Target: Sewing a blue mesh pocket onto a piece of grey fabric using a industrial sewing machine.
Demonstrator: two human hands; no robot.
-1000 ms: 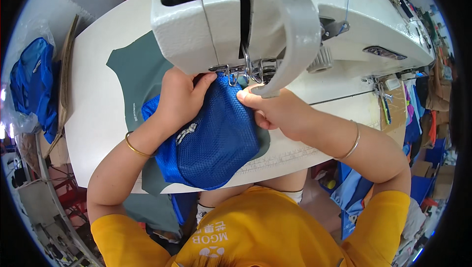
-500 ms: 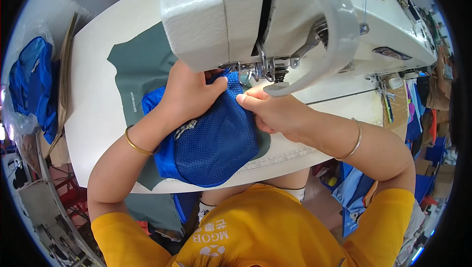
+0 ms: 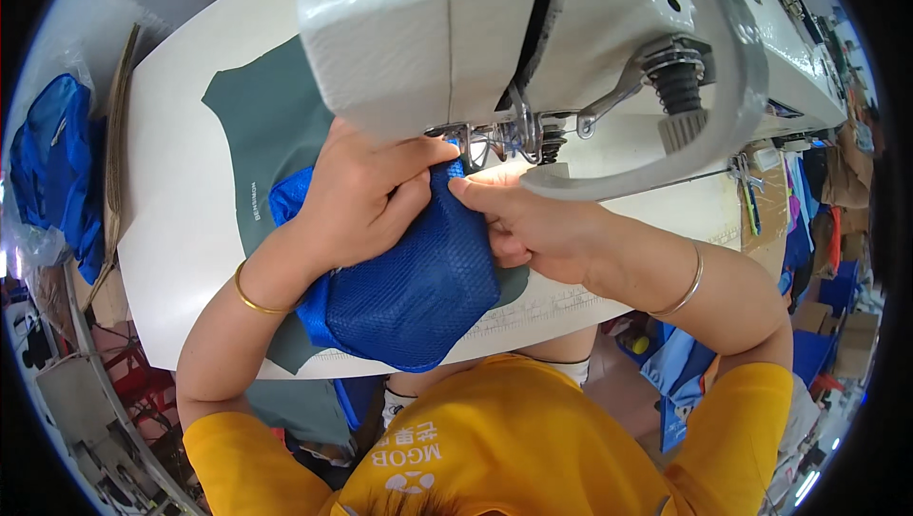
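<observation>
A blue mesh bag (image 3: pixel 409 297) lies in front of me, its upper edge running up to the presser foot (image 3: pixel 463 138) of a white sewing machine (image 3: pixel 390 50). My left hand (image 3: pixel 366 194) grips the bag's upper left part, index finger stretched along the edge close to the foot and thumb bent beside it. From the other side, my right hand (image 3: pixel 547 226) pinches the upper right edge between thumb and fingers, just below the foot. Some of the right fingers are tucked under the fabric. The needle point cannot be made out.
Grey-green fabric (image 3: pixel 271 112) lies flat under the bag on the white sewing table (image 3: pixel 176 183). A curved pale guard (image 3: pixel 737 88) arches over the machine's right side. At the far left hang blue bags (image 3: pixel 57 155) in clear plastic. Small tools (image 3: pixel 749 194) lie on the right.
My left hand has shifted its hold, the index finger now reaching over the bag's edge and covering the cord seen before. The right hand has moved slightly left and stays pinched.
</observation>
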